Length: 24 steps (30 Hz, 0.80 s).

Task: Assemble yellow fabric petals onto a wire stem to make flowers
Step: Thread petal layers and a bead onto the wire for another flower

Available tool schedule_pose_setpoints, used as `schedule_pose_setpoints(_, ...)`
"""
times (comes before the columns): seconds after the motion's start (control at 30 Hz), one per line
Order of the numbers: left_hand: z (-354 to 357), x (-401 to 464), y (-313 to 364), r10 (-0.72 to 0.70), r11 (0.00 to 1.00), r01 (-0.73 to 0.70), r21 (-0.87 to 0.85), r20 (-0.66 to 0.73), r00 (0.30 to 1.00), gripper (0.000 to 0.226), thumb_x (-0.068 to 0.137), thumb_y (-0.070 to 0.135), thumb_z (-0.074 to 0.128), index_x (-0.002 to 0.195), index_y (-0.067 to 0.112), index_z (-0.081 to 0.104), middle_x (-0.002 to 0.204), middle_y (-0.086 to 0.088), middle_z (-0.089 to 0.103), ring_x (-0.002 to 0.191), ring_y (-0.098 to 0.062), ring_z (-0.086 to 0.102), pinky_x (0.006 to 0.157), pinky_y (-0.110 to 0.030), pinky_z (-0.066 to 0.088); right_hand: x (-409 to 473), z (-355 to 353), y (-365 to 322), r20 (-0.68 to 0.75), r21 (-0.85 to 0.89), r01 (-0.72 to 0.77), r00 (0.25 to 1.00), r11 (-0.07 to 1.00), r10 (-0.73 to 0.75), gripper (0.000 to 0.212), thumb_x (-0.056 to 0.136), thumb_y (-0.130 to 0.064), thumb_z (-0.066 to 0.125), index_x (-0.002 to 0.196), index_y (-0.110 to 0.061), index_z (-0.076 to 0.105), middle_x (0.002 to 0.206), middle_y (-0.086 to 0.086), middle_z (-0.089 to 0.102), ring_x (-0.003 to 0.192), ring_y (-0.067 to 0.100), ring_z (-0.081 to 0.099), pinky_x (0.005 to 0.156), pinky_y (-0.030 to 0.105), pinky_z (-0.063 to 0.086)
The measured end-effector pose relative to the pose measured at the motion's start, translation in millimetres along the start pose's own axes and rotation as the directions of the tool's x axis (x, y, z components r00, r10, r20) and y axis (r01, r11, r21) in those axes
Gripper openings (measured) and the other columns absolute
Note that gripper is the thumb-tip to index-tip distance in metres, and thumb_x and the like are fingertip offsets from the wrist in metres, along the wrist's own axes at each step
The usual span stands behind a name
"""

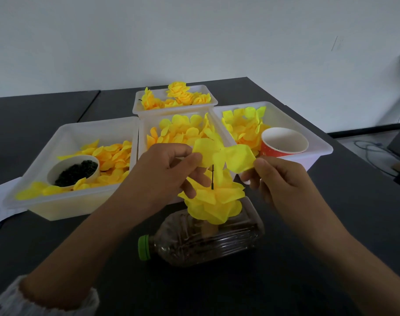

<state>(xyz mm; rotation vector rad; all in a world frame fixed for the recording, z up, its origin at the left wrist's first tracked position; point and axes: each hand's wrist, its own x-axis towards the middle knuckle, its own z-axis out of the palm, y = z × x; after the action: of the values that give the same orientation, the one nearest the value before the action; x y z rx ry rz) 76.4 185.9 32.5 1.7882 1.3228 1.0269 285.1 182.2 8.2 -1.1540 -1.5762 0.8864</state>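
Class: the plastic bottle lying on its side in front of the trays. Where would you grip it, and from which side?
Grip the plastic bottle around its ribbed middle, coming from above. It lies flat on the table, green cap pointing left, so the broad body faces up; the flower covers its far end.

Both hands' grip (pixel 165 169) (pixel 276 179) on petal piece (pixel 224 157)

Matt yellow fabric petals (pixel 224 156) sit above a thin dark wire stem (pixel 212 176), near translucent white plastic trays (pixel 64 201), a clear glossy plastic bottle (pixel 208 240) and what looks like a red paper cup (pixel 283 144) on the matt dark table (pixel 331 213).
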Motion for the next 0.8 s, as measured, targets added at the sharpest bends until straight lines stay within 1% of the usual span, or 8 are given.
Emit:
schedule_pose_setpoints(0.07,-1.0,-1.2,-3.1,-0.022,0.999,0.021,0.041,0.028,0.999,0.028,0.098,0.024,0.051,0.078,0.013,0.066,0.074,0.004,0.075,0.046,-0.010,0.061,0.047,-0.014,0.046,-0.7,3.6,-1.1,-0.009,0.046,-0.039,0.999,0.998,0.039,0.041,0.101,-0.027,0.037,0.077,-0.009,0.065,0.070,0.009,0.059,0.048,0.000,0.045,0.048,0.008,0.034)
schedule_pose_setpoints(0.17,-4.1,-1.6,-6.4,-0.026,0.988,0.012,0.154,0.087,0.996,0.029,0.098,0.026,0.053,0.075,0.016,0.066,0.073,0.007,0.075,0.048,-0.010,0.063,0.060,-0.023,0.054,1.6,9.0,-1.1,-0.022,0.108,-0.138,0.990,0.985,0.141,0.052,0.101,-0.040,0.032,0.078,-0.001,0.058,0.075,0.019,0.058,0.044,0.001,0.044,0.044,0.010,0.035)
schedule_pose_setpoints(0.3,-8.5,-0.4,-6.9,-0.025,0.966,-0.024,0.257,0.186,0.982,0.030,0.099,0.025,0.052,0.072,0.021,0.064,0.073,0.012,0.074,0.050,-0.008,0.065,0.059,-0.019,0.053,7.3,16.8,-1.1,-0.040,0.070,-0.155,0.987,0.985,0.158,0.050,0.099,-0.048,0.032,0.086,-0.005,0.055,0.071,0.002,0.053,0.052,0.000,0.048,0.054,0.019,0.041)
schedule_pose_setpoints(0.37,-9.4,0.4,-8.3,-0.036,0.960,-0.024,0.280,0.206,0.978,0.030,0.098,0.025,0.053,0.070,0.022,0.063,0.074,0.012,0.074,0.050,-0.007,0.065,0.058,-0.016,0.051,10.7,17.9,-2.0,-0.048,0.079,-0.111,0.992,0.991,0.115,0.042,0.100,-0.043,0.035,0.083,-0.010,0.056,0.075,0.008,0.056,0.062,0.012,0.056,0.058,0.031,0.049)
schedule_pose_setpoints(0.43,-9.8,1.2,-10.1,-0.039,0.957,-0.027,0.289,0.219,0.975,0.030,0.098,0.026,0.053,0.070,0.023,0.063,0.074,0.012,0.074,0.051,-0.005,0.064,0.056,-0.011,0.048,13.9,17.7,-1.6,-0.046,0.036,-0.067,0.997,0.997,0.068,0.041,0.101,-0.035,0.038,0.076,-0.006,0.052,0.073,0.014,0.055,0.065,0.026,0.056,0.060,0.040,0.049)
schedule_pose_setpoints(0.53,-11.1,2.0,-12.5,-0.025,0.955,-0.044,0.292,0.230,0.973,0.031,0.098,0.025,0.053,0.067,0.026,0.060,0.075,0.013,0.074,0.052,-0.005,0.064,0.057,-0.011,0.047,16.3,17.0,2.0,-0.042,-0.045,-0.040,0.998,0.998,0.038,0.042,0.102,-0.026,0.041,0.063,-0.009,0.043,0.051,-0.009,0.040,0.049,0.007,0.042,0.052,0.024,0.037)
schedule_pose_setpoints(0.67,-12.8,2.9,-16.0,-0.015,0.957,-0.052,0.285,0.228,0.974,0.032,0.098,0.027,0.052,0.068,0.027,0.060,0.075,0.013,0.074,0.052,-0.004,0.063,0.057,-0.011,0.047,16.4,14.7,4.8,-0.016,-0.060,-0.083,0.997,0.995,0.082,0.040,0.101,-0.023,0.040,0.063,-0.009,0.041,0.047,-0.008,0.034,0.043,0.006,0.034,0.047,0.020,0.032)
schedule_pose_setpoints(0.8,-10.8,2.5,-19.1,-0.026,0.980,-0.017,0.201,0.209,0.978,0.035,0.100,0.027,0.048,0.068,0.026,0.060,0.076,0.008,0.075,0.050,-0.007,0.060,0.057,-0.015,0.048,14.8,15.8,5.2,0.002,-0.040,-0.144,0.990,0.989,0.144,0.043,0.101,-0.028,0.038,0.060,-0.016,0.038,0.046,-0.010,0.035,0.046,0.008,0.036,0.051,0.026,0.033)
